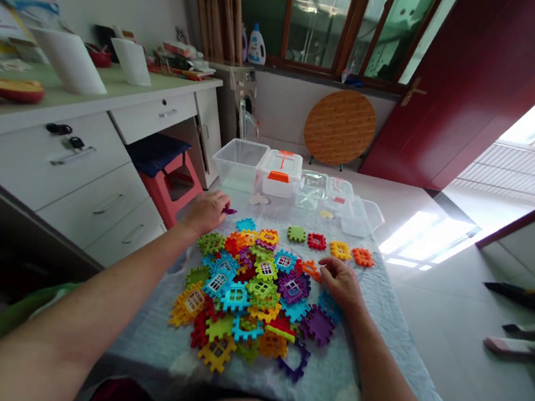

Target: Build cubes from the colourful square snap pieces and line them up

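Note:
A heap of colourful plastic interlocking building tiles with toothed edges (236, 296) lies on the cloth-covered table, some with window grids or cut-out centres. My left hand (208, 210) is closed on a small purple tile (230, 211), seen edge-on at the heap's far left. My right hand (341, 283) is at the heap's right side, its fingertips closed on an orange tile (311, 270). Beyond the heap, a row holds a green tile (296, 234), a red tile (316, 241), a yellow tile (340, 250) and an orange-red tile (363, 258).
At the table's far end stand an open clear bin (241, 160), a lidded box with orange clips (280, 174) and smaller clear containers (312, 190). A pink stool (169, 186) is tucked by the white desk (76, 165). Brooms (517, 297) lie at right.

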Tool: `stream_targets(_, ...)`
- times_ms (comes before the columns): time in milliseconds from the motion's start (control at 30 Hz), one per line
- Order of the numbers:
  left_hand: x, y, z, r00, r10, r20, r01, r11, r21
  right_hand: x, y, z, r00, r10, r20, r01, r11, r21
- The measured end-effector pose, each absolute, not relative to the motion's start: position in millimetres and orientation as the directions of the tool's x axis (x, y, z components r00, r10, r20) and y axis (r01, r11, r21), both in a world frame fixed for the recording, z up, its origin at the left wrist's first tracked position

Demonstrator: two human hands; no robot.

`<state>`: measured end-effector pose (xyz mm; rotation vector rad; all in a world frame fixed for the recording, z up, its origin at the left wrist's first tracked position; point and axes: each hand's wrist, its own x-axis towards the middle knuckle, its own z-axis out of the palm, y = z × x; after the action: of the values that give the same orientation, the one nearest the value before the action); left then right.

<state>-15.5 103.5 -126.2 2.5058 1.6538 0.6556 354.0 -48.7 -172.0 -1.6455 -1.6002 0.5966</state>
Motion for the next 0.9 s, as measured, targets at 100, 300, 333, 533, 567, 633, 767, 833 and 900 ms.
stream_targets(100, -23, 106, -133, 0.423, 0.902, 0.086, 0.831, -0.424, 0.359, 354, -49, -172, 0.105, 0.978, 0.179, 0.622, 0.076, -0.779)
stream_targets(300, -43, 124, -125, 0.482, 0.874, -0.054, 0.826, -0.434, 0.36, 354, -49, -172, 0.1, 0.982, 0.161, 0.612, 0.067, -0.788)
stream_targets(333, -42, 126, -123, 0.483, 0.874, -0.06, 0.833, -0.437, 0.34, 354, -49, -172, 0.104, 0.982, 0.16, 0.613, 0.064, -0.788)
stream_targets(533, -14, 132, -116, 0.545, 0.818, -0.186, 0.821, -0.475, 0.316, 353, -49, -171, 0.109, 0.979, 0.17, 0.616, 0.068, -0.785)
stream_targets(567, -10, 133, -116, 0.54, 0.815, -0.211, 0.829, -0.472, 0.299, 353, -49, -171, 0.108, 0.98, 0.167, 0.614, 0.066, -0.786)
stream_targets(633, -6, 137, -116, 0.529, 0.81, -0.252, 0.842, -0.466, 0.272, 354, -49, -171, 0.11, 0.981, 0.157, 0.611, 0.058, -0.789)
stream_targets(767, -17, 144, -113, 0.541, 0.817, -0.198, 0.826, -0.474, 0.305, 355, -49, -172, 0.116, 0.983, 0.142, 0.619, 0.041, -0.785)
stream_targets(833, -27, 146, -110, 0.538, 0.837, -0.093, 0.807, -0.481, 0.343, 355, -49, -171, 0.11, 0.983, 0.145, 0.634, 0.043, -0.772)
stream_targets(900, -36, 146, -109, 0.535, 0.845, -0.023, 0.794, -0.493, 0.355, 354, -49, -169, 0.102, 0.984, 0.148, 0.648, 0.047, -0.76)
